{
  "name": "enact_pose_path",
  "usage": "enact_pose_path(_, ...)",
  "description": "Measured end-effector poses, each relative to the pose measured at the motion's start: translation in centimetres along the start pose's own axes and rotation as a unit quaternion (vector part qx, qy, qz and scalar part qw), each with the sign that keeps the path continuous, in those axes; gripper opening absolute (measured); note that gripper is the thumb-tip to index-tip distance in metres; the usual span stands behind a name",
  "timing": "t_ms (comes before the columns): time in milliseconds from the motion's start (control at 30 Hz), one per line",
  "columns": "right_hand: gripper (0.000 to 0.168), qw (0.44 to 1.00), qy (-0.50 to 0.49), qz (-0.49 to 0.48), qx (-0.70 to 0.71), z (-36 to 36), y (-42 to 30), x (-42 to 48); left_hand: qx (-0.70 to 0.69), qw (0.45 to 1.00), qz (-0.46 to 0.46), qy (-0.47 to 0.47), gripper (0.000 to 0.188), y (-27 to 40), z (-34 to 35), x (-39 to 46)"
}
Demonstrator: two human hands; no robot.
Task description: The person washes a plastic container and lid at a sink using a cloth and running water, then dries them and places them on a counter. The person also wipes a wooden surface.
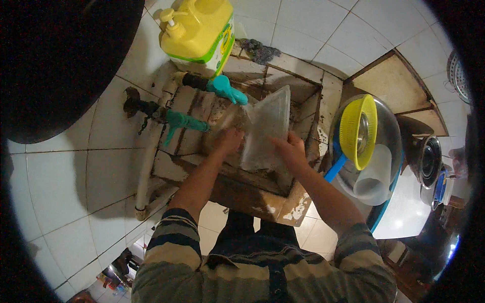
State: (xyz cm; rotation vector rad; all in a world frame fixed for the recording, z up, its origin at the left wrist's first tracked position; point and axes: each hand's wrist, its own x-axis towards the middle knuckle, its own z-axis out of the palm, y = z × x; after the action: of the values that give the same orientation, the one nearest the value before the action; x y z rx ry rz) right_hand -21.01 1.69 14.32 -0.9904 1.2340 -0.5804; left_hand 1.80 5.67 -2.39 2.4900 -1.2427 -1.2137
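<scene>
A translucent plastic lid or shallow container (267,125) is held tilted over a tiled sink (255,195). My right hand (293,151) grips its right edge, thumb and fingers around the rim. At its left side is my left hand (229,140), blurred, with the fingers curled; whether it holds anything is hard to see. A turquoise tap (227,89) points at the plastic piece's upper left, and a pale stream seems to run from its spout. Closer to me, a green tap (185,121) juts out just left of my left hand.
A yellow pump jug (197,34) stands behind the taps, beside a dark scouring pad (260,51) on the ledge. Right of the sink, a metal basin (344,181) holds a yellow strainer (358,132) and a translucent cylindrical container (373,178). A pale pipe (144,178) runs down at left.
</scene>
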Motion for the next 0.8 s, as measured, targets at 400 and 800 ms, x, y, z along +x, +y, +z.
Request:
enact_pose_path(400,0.033,0.962,0.166,-0.055,-0.209,-0.6,4.1,-0.4,0.053,0.996,0.019,-0.065,0.038,-1.9,-6.0,0.8)
enact_pose_path(800,0.042,0.937,0.166,-0.14,-0.273,-3.3,4.6,0.4,-0.67,0.675,-0.224,-0.215,0.025,-1.3,-7.8,-11.8)
